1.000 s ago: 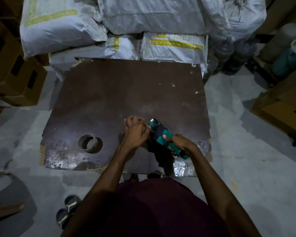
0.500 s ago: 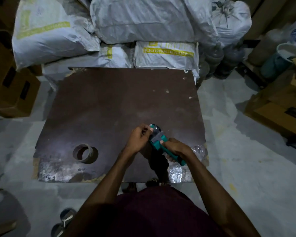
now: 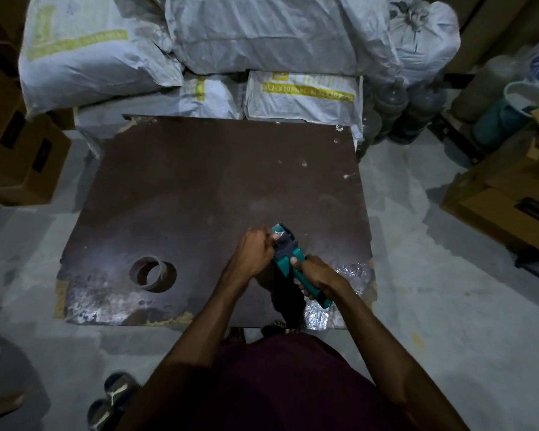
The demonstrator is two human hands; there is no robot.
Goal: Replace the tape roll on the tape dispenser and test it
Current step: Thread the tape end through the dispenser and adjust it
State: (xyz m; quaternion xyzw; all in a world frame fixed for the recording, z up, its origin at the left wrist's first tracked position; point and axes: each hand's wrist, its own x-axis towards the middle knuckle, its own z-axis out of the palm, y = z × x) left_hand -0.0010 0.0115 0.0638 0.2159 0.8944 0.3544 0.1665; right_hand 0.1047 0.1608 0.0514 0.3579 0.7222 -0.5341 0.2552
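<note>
Head view: I see my right hand [image 3: 319,275] wrapped around the teal tape dispenser [image 3: 288,258] handle, lower centre; left hand [image 3: 254,255] pinches at its head. Light, rigid plastic; I'd grip the handle, avoiding the blade.

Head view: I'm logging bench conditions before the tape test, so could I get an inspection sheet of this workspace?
Surface: dark brown board, scuffed, chipped along the near edge.
Job's things: teal plastic tape dispenser held above the board's near right part; brown cardboard tape core lying alone on the near left part.
Clutter: crumpled clear tape or film at the near right corner.
Grippers: right hand wraps the dispenser's handle; left hand closed at its head, what it pinches is hidden.
Cables: nothing seen.
Surroundings: white woven sacks behind the board, cardboard boxes on both sides, grey concrete floor.
</note>
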